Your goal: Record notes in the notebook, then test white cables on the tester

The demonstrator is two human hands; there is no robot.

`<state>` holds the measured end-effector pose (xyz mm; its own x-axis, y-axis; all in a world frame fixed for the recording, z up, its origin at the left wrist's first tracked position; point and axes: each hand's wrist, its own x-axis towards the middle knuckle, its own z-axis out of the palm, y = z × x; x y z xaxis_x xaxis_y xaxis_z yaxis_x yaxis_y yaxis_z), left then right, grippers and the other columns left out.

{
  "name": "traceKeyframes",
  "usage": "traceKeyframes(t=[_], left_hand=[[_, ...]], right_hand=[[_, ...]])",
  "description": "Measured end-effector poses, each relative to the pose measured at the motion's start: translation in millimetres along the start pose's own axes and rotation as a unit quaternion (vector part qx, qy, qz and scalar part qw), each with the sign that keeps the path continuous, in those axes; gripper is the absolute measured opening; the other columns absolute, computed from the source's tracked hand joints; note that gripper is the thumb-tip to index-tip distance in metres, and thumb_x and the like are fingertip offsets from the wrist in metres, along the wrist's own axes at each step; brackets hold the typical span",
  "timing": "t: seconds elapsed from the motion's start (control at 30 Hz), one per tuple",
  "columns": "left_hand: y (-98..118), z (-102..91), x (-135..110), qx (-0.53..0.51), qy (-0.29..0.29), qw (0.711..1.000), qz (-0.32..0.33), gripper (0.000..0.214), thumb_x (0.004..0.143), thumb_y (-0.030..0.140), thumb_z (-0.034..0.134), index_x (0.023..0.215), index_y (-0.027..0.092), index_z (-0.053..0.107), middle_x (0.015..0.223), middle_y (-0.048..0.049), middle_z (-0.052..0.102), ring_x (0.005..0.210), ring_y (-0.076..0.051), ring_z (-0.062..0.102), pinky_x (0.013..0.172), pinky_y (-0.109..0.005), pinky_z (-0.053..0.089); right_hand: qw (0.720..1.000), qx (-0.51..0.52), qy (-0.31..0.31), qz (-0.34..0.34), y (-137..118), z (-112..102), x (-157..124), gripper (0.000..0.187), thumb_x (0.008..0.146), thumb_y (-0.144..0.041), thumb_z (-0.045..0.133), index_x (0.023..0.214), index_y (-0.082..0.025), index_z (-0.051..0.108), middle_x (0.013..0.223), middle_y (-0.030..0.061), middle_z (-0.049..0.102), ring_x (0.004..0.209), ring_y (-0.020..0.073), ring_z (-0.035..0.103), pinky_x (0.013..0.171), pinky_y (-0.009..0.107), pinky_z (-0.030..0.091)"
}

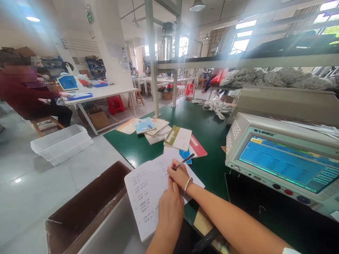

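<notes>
An open notebook point(144, 197) with handwritten lines on its pages lies at the near edge of the green table point(209, 176). My right hand point(180, 176), with a bangle at the wrist, is closed around a black pen point(184, 161) over the right page. The pen's writing tip is hidden by my fingers. Flat against the notebook rests my left hand point(171, 204), its index finger stretched toward my right hand, touching or nearly touching it. Just beyond are several closed notebooks, among them one with a green-striped cover point(178, 138) and a red one point(199, 146).
A test instrument with a lit screen point(288, 162) stands to the right. An open box point(87, 208) is at the left, near the table edge. White cables point(218, 106) lie behind. Metal shelf posts point(153, 63) rise from the table. Another person point(29, 88) sits at a far-left table.
</notes>
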<state>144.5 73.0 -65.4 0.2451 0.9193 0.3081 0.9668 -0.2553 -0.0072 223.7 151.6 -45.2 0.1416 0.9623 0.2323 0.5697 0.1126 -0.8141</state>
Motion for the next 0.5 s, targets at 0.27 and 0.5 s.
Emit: traceKeyframes(t=[0.27,0.5], left_hand=[[-0.4,5.3,0.4,0.003,-0.005,1.0,-0.004,0.042,0.084,0.017,0.033,0.125,0.017,0.039,0.136,-0.0107,0.036,0.059,-0.011,0.057,0.044,-0.023,0.044],[-0.2,4.6,-0.7,0.002,-0.006,1.0,-0.005,0.042,0.084,0.018,0.032,0.125,0.018,0.039,0.137,-0.0073,0.035,0.059,-0.012,0.057,0.044,-0.024,0.045]], right_hand=[[1.0,-0.003,0.005,0.006,-1.4,-0.4,-0.2,0.014,0.064,-0.02,0.044,0.054,-0.02,0.033,0.047,-0.0061,0.037,0.05,0.0097,0.034,0.048,0.023,0.023],[1.0,-0.015,0.008,0.011,-3.0,-1.0,0.2,0.014,0.064,-0.02,0.044,0.055,-0.02,0.034,0.047,-0.0058,0.036,0.05,0.0099,0.032,0.049,0.024,0.021]])
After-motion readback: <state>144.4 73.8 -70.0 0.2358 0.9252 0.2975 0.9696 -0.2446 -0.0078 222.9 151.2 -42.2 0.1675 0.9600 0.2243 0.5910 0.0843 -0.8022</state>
